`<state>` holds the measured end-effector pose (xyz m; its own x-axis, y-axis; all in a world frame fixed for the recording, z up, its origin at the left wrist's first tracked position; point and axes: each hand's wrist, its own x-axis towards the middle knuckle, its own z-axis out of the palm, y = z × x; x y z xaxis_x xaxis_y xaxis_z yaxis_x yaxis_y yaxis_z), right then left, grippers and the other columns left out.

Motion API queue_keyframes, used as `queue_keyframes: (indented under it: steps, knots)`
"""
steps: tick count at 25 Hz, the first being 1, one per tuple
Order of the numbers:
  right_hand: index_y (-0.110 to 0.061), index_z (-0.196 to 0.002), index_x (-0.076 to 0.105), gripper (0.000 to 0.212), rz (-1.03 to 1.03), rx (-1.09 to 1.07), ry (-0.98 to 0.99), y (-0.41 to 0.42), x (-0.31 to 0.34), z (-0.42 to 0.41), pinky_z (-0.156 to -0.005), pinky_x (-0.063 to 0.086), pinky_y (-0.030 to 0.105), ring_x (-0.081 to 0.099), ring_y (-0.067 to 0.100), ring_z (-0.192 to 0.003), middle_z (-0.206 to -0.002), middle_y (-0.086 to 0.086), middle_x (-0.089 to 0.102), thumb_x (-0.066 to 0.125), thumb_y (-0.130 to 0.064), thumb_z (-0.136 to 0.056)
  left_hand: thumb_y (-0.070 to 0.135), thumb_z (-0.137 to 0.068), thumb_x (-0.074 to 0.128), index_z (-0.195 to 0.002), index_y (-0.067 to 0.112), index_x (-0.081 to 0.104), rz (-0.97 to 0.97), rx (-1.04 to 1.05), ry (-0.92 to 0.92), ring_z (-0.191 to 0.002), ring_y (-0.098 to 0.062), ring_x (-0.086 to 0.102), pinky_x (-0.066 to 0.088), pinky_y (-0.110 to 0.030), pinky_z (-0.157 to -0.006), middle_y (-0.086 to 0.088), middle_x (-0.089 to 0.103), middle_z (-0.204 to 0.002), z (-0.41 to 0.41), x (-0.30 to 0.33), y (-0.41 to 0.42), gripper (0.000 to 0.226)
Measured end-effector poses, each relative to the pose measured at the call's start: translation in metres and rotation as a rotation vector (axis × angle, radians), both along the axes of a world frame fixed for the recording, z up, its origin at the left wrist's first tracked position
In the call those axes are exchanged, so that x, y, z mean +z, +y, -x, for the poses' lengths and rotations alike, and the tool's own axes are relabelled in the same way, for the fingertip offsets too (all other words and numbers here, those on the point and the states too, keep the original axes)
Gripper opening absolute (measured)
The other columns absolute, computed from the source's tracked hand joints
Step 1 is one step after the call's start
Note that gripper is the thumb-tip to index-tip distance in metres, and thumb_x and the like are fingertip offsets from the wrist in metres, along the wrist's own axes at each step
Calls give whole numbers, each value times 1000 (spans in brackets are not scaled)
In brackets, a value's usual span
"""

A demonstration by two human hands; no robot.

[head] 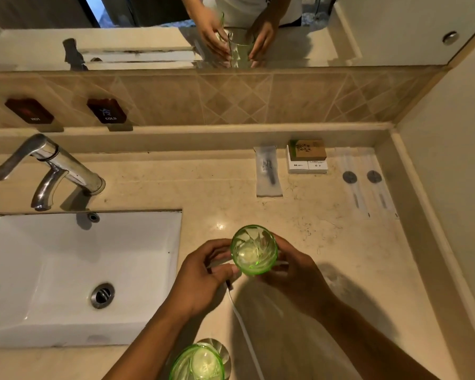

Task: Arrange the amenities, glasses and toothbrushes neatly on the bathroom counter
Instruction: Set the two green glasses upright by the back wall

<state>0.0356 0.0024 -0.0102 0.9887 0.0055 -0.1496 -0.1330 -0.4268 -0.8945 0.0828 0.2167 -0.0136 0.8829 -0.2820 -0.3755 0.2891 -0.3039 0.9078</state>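
Cradling a green glass tumbler (pixel 254 249) above the marble counter (pixel 203 187), the right hand (pixel 294 272) curls its fingers round the far side; the left hand (pixel 203 275) pinches the near rim with its thumb, fingers bent round a thin white packet (pixel 244 325) trailing toward the person; a second green tumbler (pixel 196 362) stands below the left wrist; wrapped toothbrushes (pixel 368 182) and amenity boxes (pixel 307 157) lie well beyond the grip.
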Motion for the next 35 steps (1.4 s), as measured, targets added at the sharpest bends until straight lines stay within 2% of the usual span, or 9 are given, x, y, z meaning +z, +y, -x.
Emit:
queue_keyframes:
  steps: [2,6,8,14,18,21,27,31,35]
  knots:
    - [-38,-133,48,66,-33,-20,48,2,-3,-26,-88,54,13,64,-4,-111,-120,-28,64,83,-20,-80,-9,-84,74,-116,26,66,46,58,-1,-110,0,68,52,-13,-90,16,75,-111,-17,-1,-5,49]
    - [-26,-129,53,65,-179,-144,143,8,-16,-79,-98,56,30,66,2,-112,-123,-15,67,86,-13,-75,-7,-90,68,-123,26,66,133,207,-6,-116,-3,67,54,-17,-95,11,73,-120,-58,-7,-14,47]
    - [-27,-130,53,67,-200,-182,152,12,-20,-104,-98,56,32,65,3,-114,-125,-14,67,86,-12,-74,-5,-91,67,-126,25,66,167,264,-13,-117,-4,67,54,-18,-95,9,73,-121,-80,-9,-20,46]
    - [-23,-137,51,67,-267,-229,151,13,-25,-173,-79,50,4,60,-17,-104,-119,-20,64,81,-6,-79,-9,-90,66,-128,9,67,275,467,0,-110,-18,72,59,-35,-94,-2,77,-114,-141,-26,-39,42]
    - [-18,-138,50,65,-342,-248,162,11,-28,-200,-71,50,3,63,-19,-94,-122,-12,64,76,3,-82,-12,-92,61,-129,4,66,323,474,-17,-101,-9,74,61,-23,-79,10,78,-104,-169,-29,-51,41]
    - [-17,-139,50,64,-336,-260,151,8,-30,-215,-66,48,2,62,-23,-88,-114,-18,62,73,7,-83,-15,-92,58,-129,3,65,351,471,-35,-97,-5,74,59,-19,-75,13,77,-102,-184,-30,-57,42]
    - [-20,-140,48,65,-272,-249,122,5,-31,-231,-67,44,-3,57,-29,-87,-109,-29,57,73,3,-85,-18,-93,55,-129,3,64,388,475,-36,-94,-4,75,58,-17,-72,14,78,-97,-199,-31,-65,43]
    - [-19,-141,49,66,-270,-265,135,3,-34,-236,-70,47,0,61,-24,-89,-111,-26,60,74,2,-84,-16,-94,55,-131,2,62,359,439,-57,-96,-3,74,58,-17,-74,15,78,-95,-206,-35,-65,42]
    - [-18,-144,46,68,-239,-265,133,3,-33,-238,-68,43,-4,56,-30,-86,-116,-18,59,75,-1,-85,-14,-94,57,-131,3,63,330,436,-65,-99,-6,74,58,-18,-74,9,76,-105,-208,-36,-65,41]
